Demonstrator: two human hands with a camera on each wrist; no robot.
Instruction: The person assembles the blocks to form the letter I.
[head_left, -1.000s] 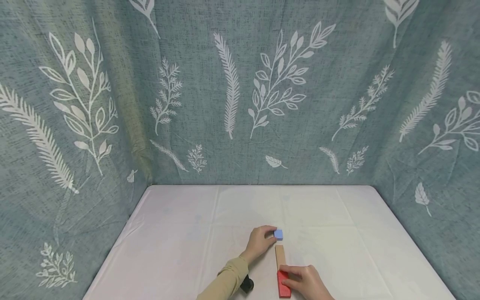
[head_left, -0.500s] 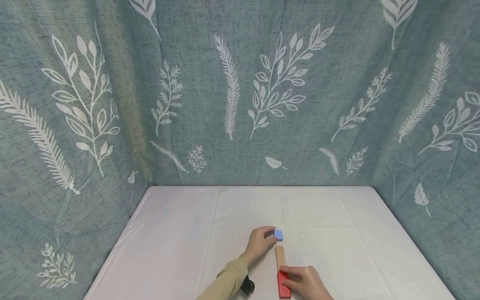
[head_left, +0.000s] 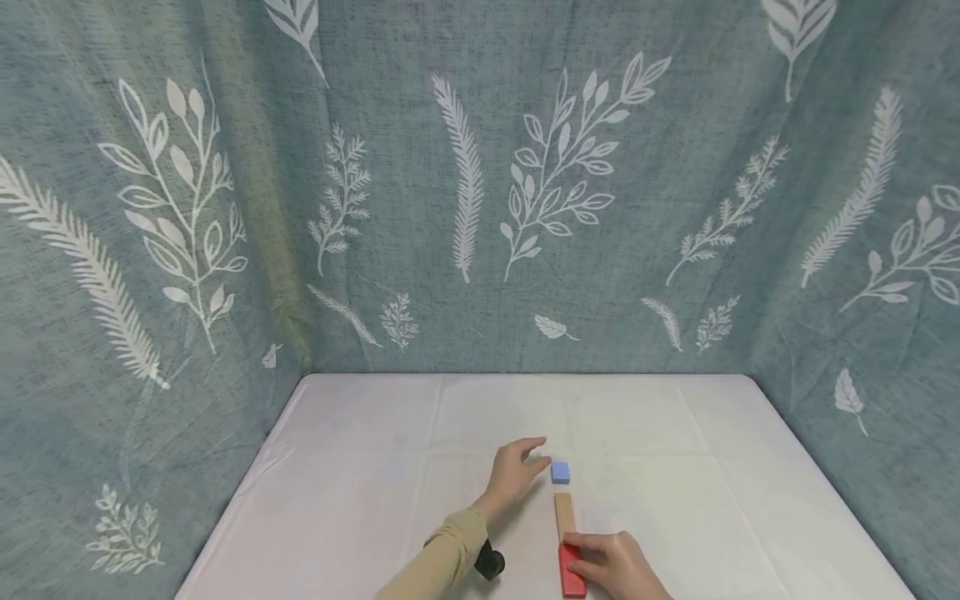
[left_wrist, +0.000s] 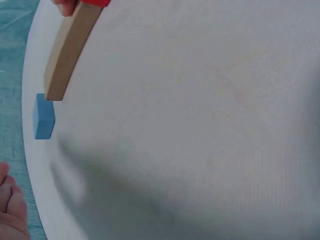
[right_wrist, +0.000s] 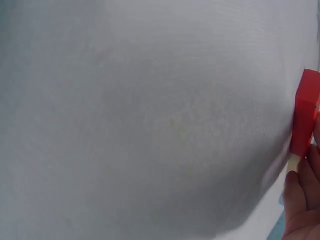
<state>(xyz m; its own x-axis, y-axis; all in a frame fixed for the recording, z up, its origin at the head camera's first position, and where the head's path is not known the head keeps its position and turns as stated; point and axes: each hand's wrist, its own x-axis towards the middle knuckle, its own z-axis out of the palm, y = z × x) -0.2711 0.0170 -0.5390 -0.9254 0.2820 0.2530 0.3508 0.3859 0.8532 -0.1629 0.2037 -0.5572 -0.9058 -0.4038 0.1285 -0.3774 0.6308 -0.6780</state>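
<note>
The blue block (head_left: 559, 472) sits alone on the white table (head_left: 360, 467), a little toward the near edge from the middle and well clear of the side edges. Just beside it on its left is the left hand (head_left: 516, 472), fingers stretched out and relaxed, a wide grip that holds nothing; a small gap shows between fingertips and block. Toward the near edge from the blue block, with a narrow strip of cloth between, lies the tan wooden bar (head_left: 563, 515), pointing from the near edge toward the far edge. Its near end meets the red block (head_left: 571, 570), and there the right hand (head_left: 618, 565) has fingers curled over the red block, gripping it close to the near edge.

The left wrist view adds the line-up from the side: blue block (left_wrist: 43, 116), then tan bar (left_wrist: 69, 50) just past it, the two not touching, with a sliver of red at the frame's top. The right wrist view catches only the red block (right_wrist: 304, 114) upright on its edge against the fingers (right_wrist: 302, 200), and bare cloth beyond.

Open cloth runs wide toward the far edge and both side edges. A patterned teal curtain (head_left: 480, 183) closes in three sides.
</note>
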